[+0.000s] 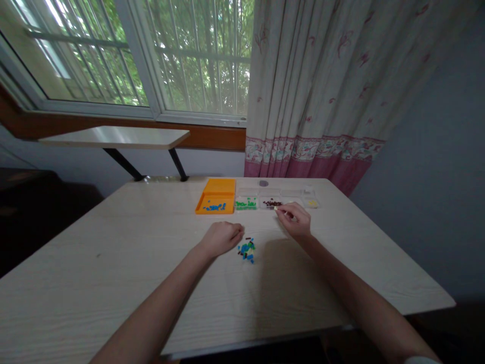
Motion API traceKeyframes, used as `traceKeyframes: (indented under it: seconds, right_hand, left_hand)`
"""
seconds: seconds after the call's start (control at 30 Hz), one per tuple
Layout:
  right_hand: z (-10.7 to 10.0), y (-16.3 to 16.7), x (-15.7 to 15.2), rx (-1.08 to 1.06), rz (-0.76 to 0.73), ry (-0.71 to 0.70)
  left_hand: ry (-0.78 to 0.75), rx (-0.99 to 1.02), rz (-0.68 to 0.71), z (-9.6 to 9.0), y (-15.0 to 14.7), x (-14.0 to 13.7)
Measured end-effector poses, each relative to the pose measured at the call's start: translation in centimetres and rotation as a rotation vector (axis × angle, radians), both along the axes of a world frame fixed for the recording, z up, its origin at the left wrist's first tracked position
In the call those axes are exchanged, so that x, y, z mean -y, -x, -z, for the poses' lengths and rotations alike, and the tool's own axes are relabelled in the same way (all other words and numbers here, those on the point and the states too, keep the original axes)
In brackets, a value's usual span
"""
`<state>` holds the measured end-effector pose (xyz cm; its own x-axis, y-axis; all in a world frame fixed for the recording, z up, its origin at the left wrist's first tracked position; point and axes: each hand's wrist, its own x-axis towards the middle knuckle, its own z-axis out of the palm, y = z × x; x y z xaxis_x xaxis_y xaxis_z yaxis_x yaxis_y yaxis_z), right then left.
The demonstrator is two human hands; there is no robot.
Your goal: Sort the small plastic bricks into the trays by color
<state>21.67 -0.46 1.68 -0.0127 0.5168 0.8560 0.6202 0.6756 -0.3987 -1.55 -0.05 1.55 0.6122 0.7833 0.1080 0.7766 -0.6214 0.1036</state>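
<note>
A small mixed pile of building blocks [247,249] in blue, green, dark brown and pale yellow lies on the table. Just left of it rests my left hand [223,237], its fingers curled closed; whatever they may hold is hidden. My right hand [297,220] pinches a tiny pale yellow block [276,208] at the front of the clear compartment box [288,192]. Dark brown blocks [271,202] sit in the compartment by those fingertips, green blocks [246,203] in the one to the left, and a few yellow pieces [312,202] at the right end.
An open orange case [219,186] holding blue blocks [215,207] stands left of the clear box. A grey round spot [263,183] shows behind the box. A raised white shelf [125,136] on black legs is at the back left of the table [113,283], below the window.
</note>
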Motion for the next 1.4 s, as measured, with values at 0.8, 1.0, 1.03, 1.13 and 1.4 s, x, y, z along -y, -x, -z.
traceKeyframes:
  seconds: [0.8,1.0,1.03,1.13,1.4]
  right_hand:
    - [2.7,-7.8,-4.8,0.18,0.447,0.38]
    - [2.2,-1.8,-2.0,0.385,-0.056,0.36]
    - [2.2,-0.9,-1.4,0.436,-0.135,0.375]
    - [2.3,1.3,0.1,0.526,-0.283,0.373]
    - [1.8,2.5,1.7,0.563,-0.336,0.341]
  left_hand:
    - [0.091,-0.013,0.048,-1.1,0.7,0.3]
    - [0.151,0.025,0.092,-0.9,-0.1,0.9]
    - [0.148,0.018,0.089,-0.9,-0.3,1.0]
    - [0.126,0.0,0.082,-0.7,-0.5,1.2]
    - [0.105,0.027,0.092,-0.7,-0.6,1.1]
